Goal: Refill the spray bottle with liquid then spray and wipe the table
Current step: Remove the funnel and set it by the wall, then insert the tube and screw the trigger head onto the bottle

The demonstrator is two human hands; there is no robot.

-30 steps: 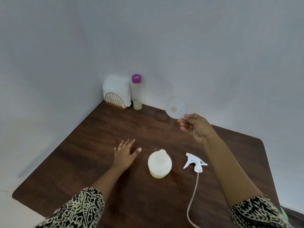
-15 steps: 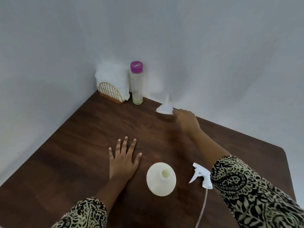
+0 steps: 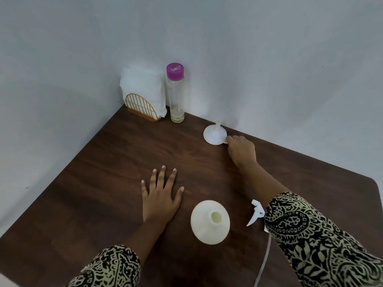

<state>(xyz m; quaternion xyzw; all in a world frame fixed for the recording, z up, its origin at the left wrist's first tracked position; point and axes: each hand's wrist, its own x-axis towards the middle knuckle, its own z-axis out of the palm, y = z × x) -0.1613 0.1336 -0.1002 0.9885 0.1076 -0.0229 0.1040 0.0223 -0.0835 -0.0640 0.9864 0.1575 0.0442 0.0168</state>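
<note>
Beyond the bottle [image 3: 210, 222], the right hand [image 3: 241, 151] pinches the upturned funnel's [image 3: 214, 135] rim; the left hand [image 3: 160, 195] lies spread just left of the bottle. Refilling seems in hand: next, seat the funnel in the open neck.

Illumination: soft, diffuse, moderately dim. A broad faint shadow darkens the wall [image 3: 31, 121] left of the left hand [image 3: 160, 195]. The surface [image 3: 103, 183] shows a dull sheen ahead of that hand. The white funnel [image 3: 214, 135] at the right hand [image 3: 241, 151] renders with little detail. Edges bow from wide-angle distortion; overall focus is slightly soft.
</note>
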